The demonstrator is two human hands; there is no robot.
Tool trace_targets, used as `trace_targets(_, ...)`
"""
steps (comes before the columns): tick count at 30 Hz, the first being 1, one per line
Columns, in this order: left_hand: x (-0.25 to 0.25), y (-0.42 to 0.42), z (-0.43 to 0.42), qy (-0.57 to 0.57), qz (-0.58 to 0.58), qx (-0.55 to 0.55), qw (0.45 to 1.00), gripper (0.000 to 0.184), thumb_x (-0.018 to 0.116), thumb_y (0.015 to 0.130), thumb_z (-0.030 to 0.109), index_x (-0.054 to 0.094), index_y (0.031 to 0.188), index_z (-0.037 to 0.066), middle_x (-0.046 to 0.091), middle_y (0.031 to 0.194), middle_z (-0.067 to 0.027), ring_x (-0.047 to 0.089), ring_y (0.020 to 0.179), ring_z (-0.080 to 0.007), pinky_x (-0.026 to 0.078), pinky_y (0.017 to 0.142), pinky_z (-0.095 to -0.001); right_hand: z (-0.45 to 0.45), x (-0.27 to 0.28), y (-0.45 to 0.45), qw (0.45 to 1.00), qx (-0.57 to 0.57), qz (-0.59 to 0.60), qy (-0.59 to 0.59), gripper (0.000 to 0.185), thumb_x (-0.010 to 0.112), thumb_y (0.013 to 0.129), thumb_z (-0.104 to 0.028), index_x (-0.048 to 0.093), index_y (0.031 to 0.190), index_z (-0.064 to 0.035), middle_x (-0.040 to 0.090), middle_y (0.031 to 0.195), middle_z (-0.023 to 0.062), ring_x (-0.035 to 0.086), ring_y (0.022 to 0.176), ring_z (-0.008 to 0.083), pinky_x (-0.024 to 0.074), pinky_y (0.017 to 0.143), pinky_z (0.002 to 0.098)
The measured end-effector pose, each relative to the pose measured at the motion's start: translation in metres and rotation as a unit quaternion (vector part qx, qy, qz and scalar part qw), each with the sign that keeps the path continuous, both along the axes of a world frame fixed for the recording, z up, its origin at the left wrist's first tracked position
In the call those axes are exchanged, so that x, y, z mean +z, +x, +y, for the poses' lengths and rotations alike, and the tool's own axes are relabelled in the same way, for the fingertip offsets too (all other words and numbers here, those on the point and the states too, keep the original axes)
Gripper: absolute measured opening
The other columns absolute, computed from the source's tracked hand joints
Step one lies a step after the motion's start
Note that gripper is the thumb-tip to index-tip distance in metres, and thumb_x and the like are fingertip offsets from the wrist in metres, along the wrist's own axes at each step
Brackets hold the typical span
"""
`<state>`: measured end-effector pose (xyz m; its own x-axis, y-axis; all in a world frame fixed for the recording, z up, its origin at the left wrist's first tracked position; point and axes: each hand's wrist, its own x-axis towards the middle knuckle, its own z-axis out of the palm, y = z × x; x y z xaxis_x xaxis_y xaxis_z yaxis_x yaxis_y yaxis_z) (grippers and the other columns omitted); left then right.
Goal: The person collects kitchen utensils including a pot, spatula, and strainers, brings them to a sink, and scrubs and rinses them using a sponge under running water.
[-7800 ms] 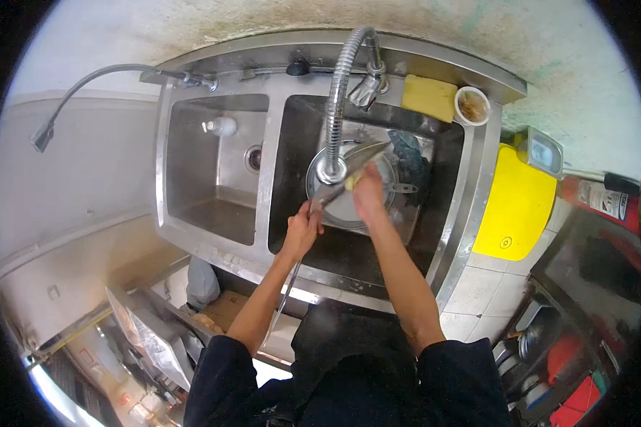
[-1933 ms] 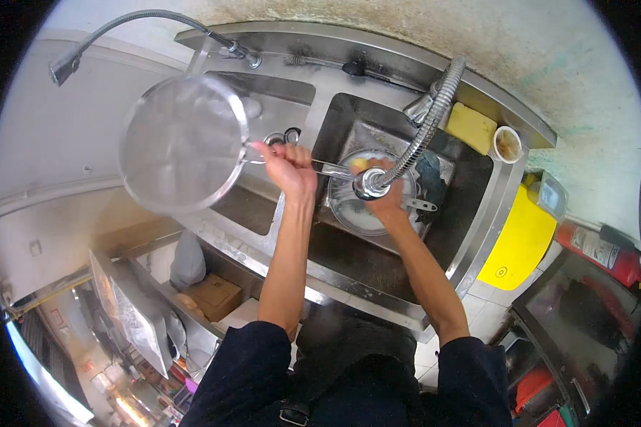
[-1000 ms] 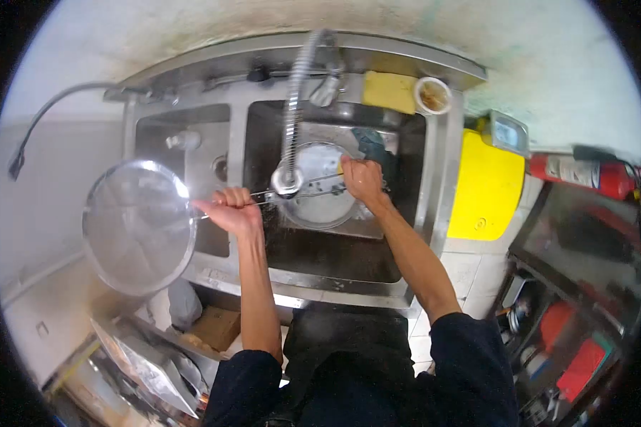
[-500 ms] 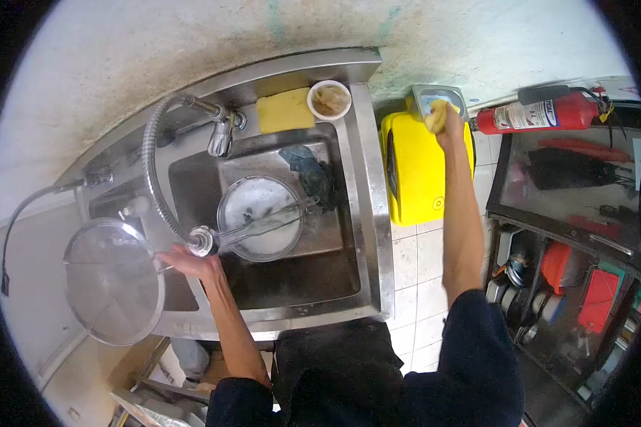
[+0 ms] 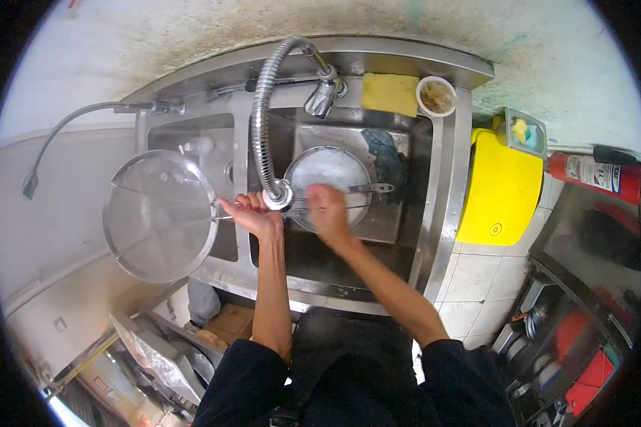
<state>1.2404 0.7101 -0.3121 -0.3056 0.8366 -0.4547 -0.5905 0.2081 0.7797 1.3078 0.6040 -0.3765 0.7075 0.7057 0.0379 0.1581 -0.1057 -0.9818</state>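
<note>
My left hand (image 5: 258, 217) is palm up below the tap head, its fingers curled around the long wire handle of a large round mesh strainer (image 5: 161, 215). The strainer's bowl hangs out to the left, and its handle reaches right across the sink to a flat metal end (image 5: 377, 188). My right hand (image 5: 327, 210), smeared by motion, is over a round bowl of whitish liquid (image 5: 320, 167), close to the handle; its fingers cannot be made out. The coiled spray tap (image 5: 263, 107) comes down beside my left hand. A yellow sponge (image 5: 520, 131) sits in a small metal container (image 5: 535, 144).
A dark wet cloth (image 5: 384, 156) lies in the steel sink (image 5: 434, 213) beside the bowl. On the back ledge are a yellow cloth (image 5: 390, 94) and a white tub (image 5: 436, 97). Right of the sink stand a yellow bin (image 5: 498, 192) and a fire extinguisher (image 5: 598, 174).
My right hand has let go of the yellow sponge at the metal container and moved left over the sink. My left hand still holds the strainer. The view has shifted left.
</note>
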Motion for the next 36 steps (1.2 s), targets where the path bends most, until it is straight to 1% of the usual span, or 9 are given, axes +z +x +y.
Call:
trace_targets(2, 0.015, -0.021, 0.003, 0.037, -0.038, -0.053, 0.997, 0.058, 0.038, 0.088, 0.059, 0.024, 0.053, 0.016, 0.018, 0.046, 0.0037, 0.012, 0.04, -0.01, 0.01, 0.039, -0.0262, 0.028, 0.004, -0.031, 0.971, -0.003, -0.24, 0.012, 0.014, 0.061, 0.077, -0.016, 0.06, 0.074, -0.0031, 0.058, 0.069, 0.0148, 0.056, 0.062, 0.0299, 0.0434, 0.056, 0.0409)
trace_targets(6, 0.049, -0.069, 0.022, 0.088, -0.006, -0.033, 0.996, 0.055, 0.035, 0.09, 0.057, 0.02, 0.057, 0.016, 0.013, 0.049, 0.0035, 0.009, 0.043, -0.0106, 0.008, 0.041, -0.0272, 0.034, -0.012, -0.011, 0.954, 0.196, -0.206, -0.096, 0.021, 0.059, 0.072, -0.021, 0.059, 0.064, -0.0014, 0.057, 0.059, 0.0154, 0.058, 0.061, 0.0344, 0.046, 0.059, 0.0473)
trace_targets(11, 0.038, -0.067, 0.019, 0.086, -0.023, 0.0, 0.996, 0.057, 0.038, 0.089, 0.058, 0.018, 0.056, 0.016, 0.012, 0.048, 0.0032, 0.009, 0.043, -0.0106, 0.009, 0.041, -0.0267, 0.059, 0.022, -0.038, 0.985, 0.082, 0.024, -0.149, 0.027, 0.057, 0.079, -0.027, 0.059, 0.067, -0.0029, 0.06, 0.063, 0.0146, 0.059, 0.063, 0.035, 0.0466, 0.062, 0.0468)
trace_targets(14, 0.038, -0.068, 0.021, 0.088, -0.054, -0.012, 0.995, 0.057, 0.038, 0.089, 0.057, 0.019, 0.056, 0.016, 0.012, 0.048, 0.0031, 0.009, 0.043, -0.0103, 0.008, 0.041, -0.0267, 0.068, 0.017, -0.049, 0.944, 0.188, -0.248, -0.11, 0.023, 0.061, 0.077, -0.03, 0.063, 0.068, -0.009, 0.064, 0.073, 0.0173, 0.062, 0.069, 0.0325, 0.0473, 0.065, 0.0448)
trace_targets(16, 0.047, -0.076, 0.026, 0.107, -0.026, -0.011, 0.994, 0.056, 0.037, 0.09, 0.057, 0.021, 0.056, 0.016, 0.013, 0.048, 0.0038, 0.01, 0.042, -0.0099, 0.009, 0.04, -0.0268, 0.053, -0.01, -0.02, 0.977, 0.158, 0.085, -0.111, 0.024, 0.058, 0.078, -0.03, 0.063, 0.068, -0.0084, 0.063, 0.072, 0.0183, 0.062, 0.07, 0.0323, 0.0477, 0.064, 0.0436)
trace_targets(18, 0.055, -0.078, 0.029, 0.114, -0.002, -0.021, 0.993, 0.056, 0.037, 0.089, 0.059, 0.022, 0.057, 0.015, 0.014, 0.048, 0.0045, 0.01, 0.042, -0.0096, 0.01, 0.04, -0.0267, 0.041, -0.037, 0.018, 0.944, 0.218, -0.104, -0.224, 0.027, 0.055, 0.08, -0.03, 0.063, 0.069, -0.0063, 0.063, 0.073, 0.0186, 0.062, 0.071, 0.0327, 0.0484, 0.065, 0.0436)
trace_targets(26, 0.0, -0.016, -0.015, 0.088, -0.179, -0.183, 0.963, 0.053, 0.041, 0.091, 0.051, 0.032, 0.054, 0.015, 0.027, 0.047, 0.0031, 0.026, 0.043, -0.0109, 0.022, 0.044, -0.0263, 0.021, 0.028, 0.049, 0.885, 0.392, -0.183, -0.172, 0.039, 0.052, 0.083, -0.042, 0.067, 0.076, -0.0068, 0.063, 0.08, 0.0226, 0.061, 0.08, 0.0378, 0.0481, 0.072, 0.0464)
trace_targets(28, -0.015, -0.008, -0.021, -0.054, -0.213, -0.178, 0.959, 0.034, 0.044, 0.094, 0.035, 0.054, 0.073, 0.01, 0.054, 0.065, -0.0033, 0.051, 0.06, -0.0134, 0.04, 0.058, -0.0284, 0.011, 0.049, 0.069, 0.866, 0.365, -0.16, -0.302, 0.05, 0.048, 0.084, -0.051, 0.068, 0.076, -0.0063, 0.062, 0.073, 0.0223, 0.061, 0.075, 0.0379, 0.0491, 0.069, 0.0455)
trace_targets(36, -0.027, -0.001, -0.051, -0.1, -0.244, -0.325, 0.908, 0.033, 0.045, 0.092, 0.017, 0.044, 0.118, -0.004, 0.05, 0.118, -0.0188, 0.047, 0.115, -0.0291, 0.036, 0.103, -0.0381, -0.043, 0.113, 0.101, 0.835, 0.271, -0.329, -0.349, 0.054, 0.045, 0.086, -0.051, 0.067, 0.066, -0.0056, 0.06, 0.059, 0.0188, 0.061, 0.059, 0.0354, 0.0498, 0.057, 0.0427)
